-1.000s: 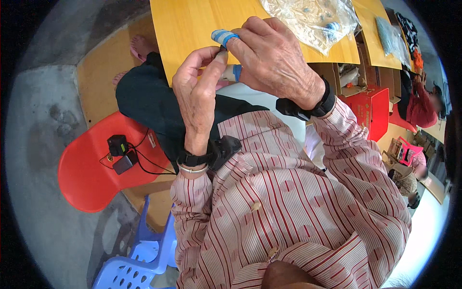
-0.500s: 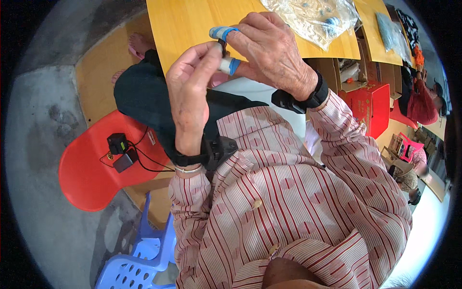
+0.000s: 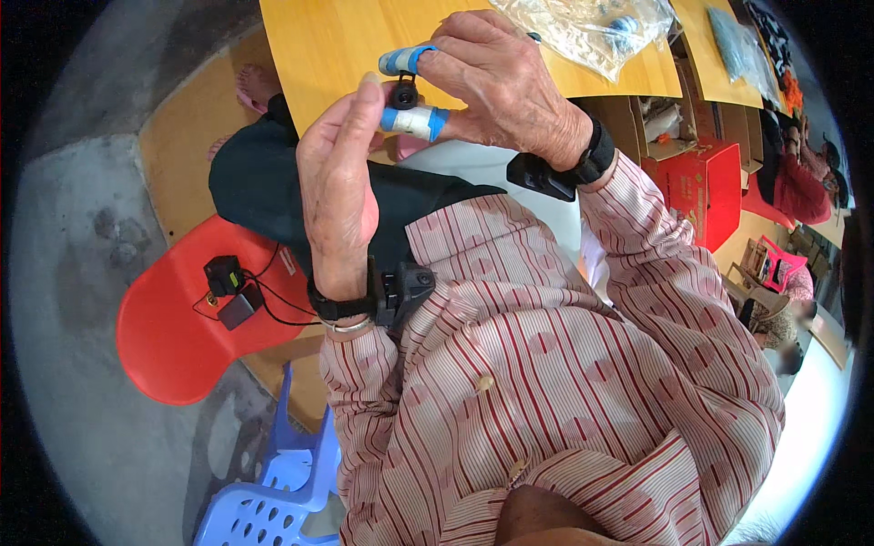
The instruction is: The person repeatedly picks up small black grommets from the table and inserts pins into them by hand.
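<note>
One small black part [image 3: 403,95] is sitting pinched in the taped grip of the right hand [image 3: 506,86], by the near edge of the surface [image 3: 332,41]; the left hand [image 3: 340,182] is hovering beside it, grip unclear from here.

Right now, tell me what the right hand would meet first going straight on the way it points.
Holding the small black part, the right hand would probably meet the left hand first, though depth between them is unclear.

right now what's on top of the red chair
Two small black boxes and black cables lie on the red chair. The patch directly under the boxes is covered, so I can't see what's there.
</note>
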Available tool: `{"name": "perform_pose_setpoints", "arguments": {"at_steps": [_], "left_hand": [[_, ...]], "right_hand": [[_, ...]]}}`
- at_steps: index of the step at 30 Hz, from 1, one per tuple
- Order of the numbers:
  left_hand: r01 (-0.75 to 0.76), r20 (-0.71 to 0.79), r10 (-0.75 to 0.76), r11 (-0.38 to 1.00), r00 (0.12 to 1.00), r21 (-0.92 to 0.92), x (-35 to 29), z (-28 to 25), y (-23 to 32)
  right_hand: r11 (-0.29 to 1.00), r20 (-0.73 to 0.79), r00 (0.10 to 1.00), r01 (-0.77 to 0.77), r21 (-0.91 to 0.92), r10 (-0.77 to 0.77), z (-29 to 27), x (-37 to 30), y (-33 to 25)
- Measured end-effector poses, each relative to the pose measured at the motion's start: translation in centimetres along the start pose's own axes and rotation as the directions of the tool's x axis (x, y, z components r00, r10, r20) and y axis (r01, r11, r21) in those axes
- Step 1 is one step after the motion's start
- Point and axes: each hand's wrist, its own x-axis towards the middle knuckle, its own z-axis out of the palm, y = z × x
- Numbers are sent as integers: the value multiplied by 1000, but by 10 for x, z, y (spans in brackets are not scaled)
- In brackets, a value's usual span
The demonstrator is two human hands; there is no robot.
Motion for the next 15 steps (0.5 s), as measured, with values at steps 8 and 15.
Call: {"name": "perform_pose_setpoints", "arguments": {"at_steps": [8,15], "left_hand": [[-131,-53,140,982,989,139,1,-3,-3],[-150,34,146,969,989,198,3,-3,6]], "right_hand": [[922,9,948,310,-234,-317,2,7,13],[994,27,1000,-4,107,2,6,-5,7]]}}
